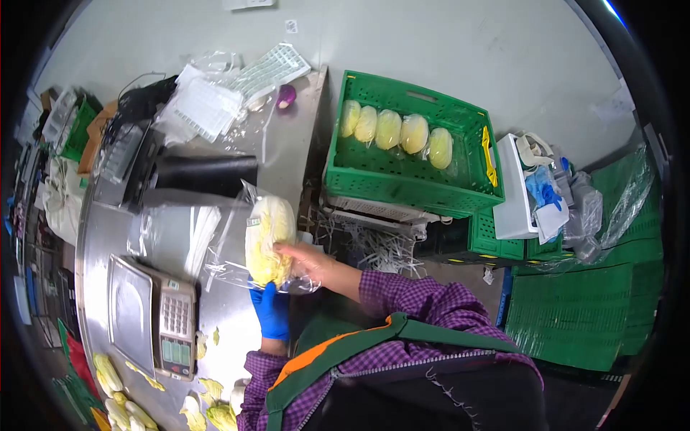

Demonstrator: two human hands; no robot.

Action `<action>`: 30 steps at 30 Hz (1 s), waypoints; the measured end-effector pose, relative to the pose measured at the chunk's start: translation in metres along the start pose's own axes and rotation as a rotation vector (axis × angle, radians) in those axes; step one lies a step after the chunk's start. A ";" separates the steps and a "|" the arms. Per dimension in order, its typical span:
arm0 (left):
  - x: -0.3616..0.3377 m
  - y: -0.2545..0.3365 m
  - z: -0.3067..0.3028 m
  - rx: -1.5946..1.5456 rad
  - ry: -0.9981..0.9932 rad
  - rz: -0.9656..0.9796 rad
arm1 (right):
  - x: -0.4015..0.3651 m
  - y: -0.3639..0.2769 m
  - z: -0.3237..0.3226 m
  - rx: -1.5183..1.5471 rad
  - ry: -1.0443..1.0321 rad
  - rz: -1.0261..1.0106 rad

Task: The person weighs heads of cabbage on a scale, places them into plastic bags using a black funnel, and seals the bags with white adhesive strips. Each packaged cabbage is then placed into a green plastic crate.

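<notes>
A pale yellow napa cabbage [269, 231] in a clear plastic bag [228, 251] is held up over the steel table's right edge. My left hand [270, 312], in a blue glove, grips its lower end from below. Against the cabbage's right side presses my bare right hand [307, 263], its thumb across the front. The bag's loose film spreads out to the left of the cabbage. Left of my hands stands a weighing scale [175, 327] with a keypad and a metal pan.
Beyond my hands, a green crate [410, 183] holds several wrapped cabbages [388, 129]. Loose cabbages and leaves [192, 413] lie at the lower left of the steel table [284, 165]. A white box [512, 194] and stacked green crates [568, 309] are at the right.
</notes>
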State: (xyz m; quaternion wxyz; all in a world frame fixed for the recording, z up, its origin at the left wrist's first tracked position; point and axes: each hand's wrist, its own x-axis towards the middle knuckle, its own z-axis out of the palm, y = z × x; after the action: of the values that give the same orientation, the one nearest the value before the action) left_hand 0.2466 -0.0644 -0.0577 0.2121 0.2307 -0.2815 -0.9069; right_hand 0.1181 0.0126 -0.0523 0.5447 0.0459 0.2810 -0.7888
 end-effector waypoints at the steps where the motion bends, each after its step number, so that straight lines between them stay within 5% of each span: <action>1: 0.006 -0.008 0.012 0.154 -0.053 -0.006 | -0.005 -0.021 -0.006 -0.025 -0.013 -0.091; 4: 0.015 -0.035 0.049 0.462 -0.243 -0.003 | -0.040 -0.103 -0.022 -0.211 0.135 -0.408; 6: 0.023 -0.048 0.075 0.577 -0.248 -0.060 | -0.096 -0.178 -0.019 -0.491 0.486 -0.488; 8: 0.031 -0.065 0.072 0.626 -0.185 -0.128 | -0.133 -0.239 -0.067 -0.630 0.541 -0.746; 12: 0.041 -0.091 0.052 0.784 -0.128 -0.228 | -0.207 -0.330 -0.203 -1.247 1.352 -0.766; 14: 0.043 -0.105 0.050 0.849 -0.089 -0.230 | -0.227 -0.355 -0.260 -1.363 1.627 -0.609; 17: 0.045 -0.122 0.057 0.817 -0.091 -0.305 | -0.228 -0.375 -0.360 -1.333 1.683 -0.518; 19: 0.045 -0.128 0.060 0.915 -0.116 -0.336 | -0.214 -0.384 -0.425 -0.985 1.587 -0.596; 22: 0.043 -0.136 0.066 1.017 -0.133 -0.391 | -0.186 -0.395 -0.431 -0.658 1.519 -0.758; 26: 0.041 -0.143 0.060 1.041 -0.066 -0.495 | -0.181 -0.419 -0.486 -0.812 1.444 -0.745; 27: 0.039 -0.142 0.058 1.064 -0.041 -0.533 | -0.182 -0.424 -0.505 -1.036 1.663 -0.464; 30: 0.043 -0.140 0.067 1.171 -0.136 -0.450 | -0.186 -0.429 -0.539 -1.330 1.801 -0.034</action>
State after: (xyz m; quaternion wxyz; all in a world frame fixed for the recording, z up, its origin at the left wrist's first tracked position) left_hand 0.1404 0.0462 -0.1070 -0.1636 0.3041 -0.6886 -0.6377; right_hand -0.3130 0.5405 -0.2652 0.0479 0.2958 0.9392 -0.1680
